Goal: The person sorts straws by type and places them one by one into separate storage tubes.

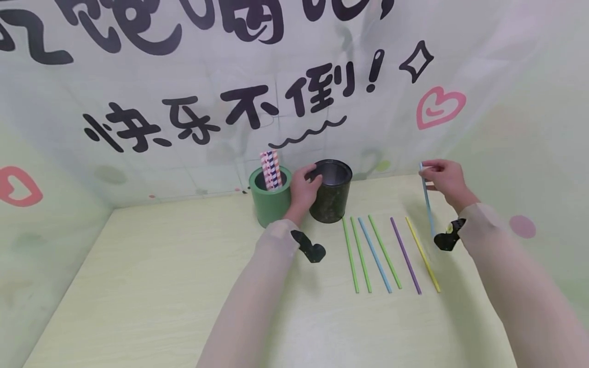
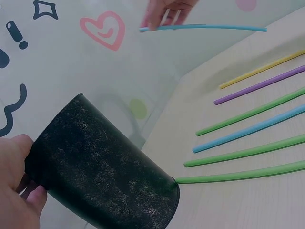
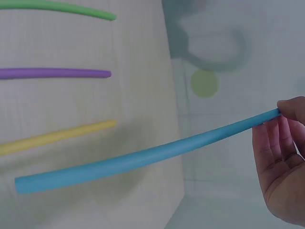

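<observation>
My left hand (image 1: 304,191) grips the rim of a black cylindrical can (image 1: 330,202), which stands upright at the back of the table. In the left wrist view, thumb and fingers hold the edge of the can (image 2: 105,162). On the right, my right hand (image 1: 445,181) pinches a blue straw (image 1: 427,202) by its upper end, with the straw hanging down above the table. The right wrist view shows the blue straw (image 3: 143,160) held between thumb and fingertips. Loose straws lie between the hands: several green (image 1: 361,250), one blue (image 1: 375,255), one purple (image 1: 406,255) and one yellow (image 1: 423,255).
Left of the black can stands a green can (image 1: 269,207) with patterned paper straws (image 1: 271,171) in it. Behind the pale wooden table (image 1: 161,286) hangs a white printed sheet (image 1: 193,174) with black characters. A wall (image 1: 543,179) borders the right side.
</observation>
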The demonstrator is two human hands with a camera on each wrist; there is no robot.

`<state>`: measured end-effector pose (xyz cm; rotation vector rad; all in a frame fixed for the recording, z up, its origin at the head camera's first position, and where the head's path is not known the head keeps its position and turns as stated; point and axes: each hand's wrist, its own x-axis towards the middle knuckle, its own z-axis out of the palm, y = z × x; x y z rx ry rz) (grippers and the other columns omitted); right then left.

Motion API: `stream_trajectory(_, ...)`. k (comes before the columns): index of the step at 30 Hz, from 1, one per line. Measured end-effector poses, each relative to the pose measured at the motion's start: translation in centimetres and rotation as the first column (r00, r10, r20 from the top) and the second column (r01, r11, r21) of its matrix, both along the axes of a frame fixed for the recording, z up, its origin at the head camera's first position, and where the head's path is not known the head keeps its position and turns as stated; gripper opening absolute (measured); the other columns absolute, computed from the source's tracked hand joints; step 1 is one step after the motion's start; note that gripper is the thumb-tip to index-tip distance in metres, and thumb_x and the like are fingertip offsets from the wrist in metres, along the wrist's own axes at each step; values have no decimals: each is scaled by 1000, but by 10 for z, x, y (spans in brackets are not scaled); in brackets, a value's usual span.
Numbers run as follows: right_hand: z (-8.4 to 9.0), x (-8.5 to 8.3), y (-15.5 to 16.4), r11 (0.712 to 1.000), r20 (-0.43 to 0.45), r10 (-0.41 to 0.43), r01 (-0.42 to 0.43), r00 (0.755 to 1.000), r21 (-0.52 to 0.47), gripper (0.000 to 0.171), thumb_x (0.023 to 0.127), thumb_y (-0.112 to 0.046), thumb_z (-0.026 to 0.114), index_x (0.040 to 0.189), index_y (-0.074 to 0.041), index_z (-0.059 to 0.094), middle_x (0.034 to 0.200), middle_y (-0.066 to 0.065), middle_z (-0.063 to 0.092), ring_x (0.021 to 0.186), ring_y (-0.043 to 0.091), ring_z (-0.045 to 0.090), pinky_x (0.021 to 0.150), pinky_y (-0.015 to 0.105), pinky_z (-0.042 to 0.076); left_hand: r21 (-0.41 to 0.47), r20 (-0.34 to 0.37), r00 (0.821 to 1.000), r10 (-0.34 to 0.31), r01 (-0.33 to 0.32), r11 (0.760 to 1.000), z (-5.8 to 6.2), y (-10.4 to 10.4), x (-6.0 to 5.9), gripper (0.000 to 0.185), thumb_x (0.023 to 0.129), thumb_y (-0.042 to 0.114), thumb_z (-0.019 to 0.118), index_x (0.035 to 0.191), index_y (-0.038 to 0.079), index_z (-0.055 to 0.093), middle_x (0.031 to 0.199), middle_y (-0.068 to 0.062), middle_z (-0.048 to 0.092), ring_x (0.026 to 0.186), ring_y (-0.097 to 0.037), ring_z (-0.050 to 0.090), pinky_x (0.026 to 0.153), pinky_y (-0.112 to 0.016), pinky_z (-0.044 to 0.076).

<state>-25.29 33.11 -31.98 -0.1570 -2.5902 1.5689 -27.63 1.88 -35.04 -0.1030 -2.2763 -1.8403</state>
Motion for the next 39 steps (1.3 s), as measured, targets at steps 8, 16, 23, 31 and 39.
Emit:
stream_trajectory(8,31,-11,-41,1000,-44,11,-11,999,-17,41,90,-18,57,123,5,50,87,2,52,74,9,58,68,24,54,2,4,1000,1,-1,1000,-5,-2,2,34,85,2,60,118,-4,57,122,-18,55,115,-28,50,96,-30,41)
stream_trajectory(16,61,-25,-79,993,-121,-1,-13,993,-117,37,87,-15,60,120,3,54,87,3,52,73,10,58,63,22,54,6,4,1000,-11,11,1000,-2,0,-1,34,86,3,60,119,-3,57,123,-17,54,116,-27,50,96,-29,41)
stream_trajectory(23,85,-37,-110,971,-167,-29,-12,986,-239,33,85,-10,62,116,-1,58,85,3,55,76,14,58,59,21,54,7,-13,1000,1,-1,1000,-2,0,0,34,85,1,59,118,-5,57,122,-18,55,115,-27,50,96,-29,41)
stream_trajectory(31,105,-49,-141,950,-248,-43,-38,968,-311,31,84,-7,63,115,-2,59,84,4,55,77,14,55,57,22,54,8,-11,1000,1,-1,1000,0,0,1,33,86,1,59,119,-5,57,122,-18,55,115,-27,50,96,-29,41)
stream_trajectory(39,112,-56,-163,915,-314,-42,-90,949,-394,28,84,-3,60,112,-1,56,84,5,53,75,14,53,58,24,55,10,-12,1000,-20,20,1000,-1,-2,1,34,86,1,58,120,-5,56,123,-18,54,115,-28,50,95,-30,42)
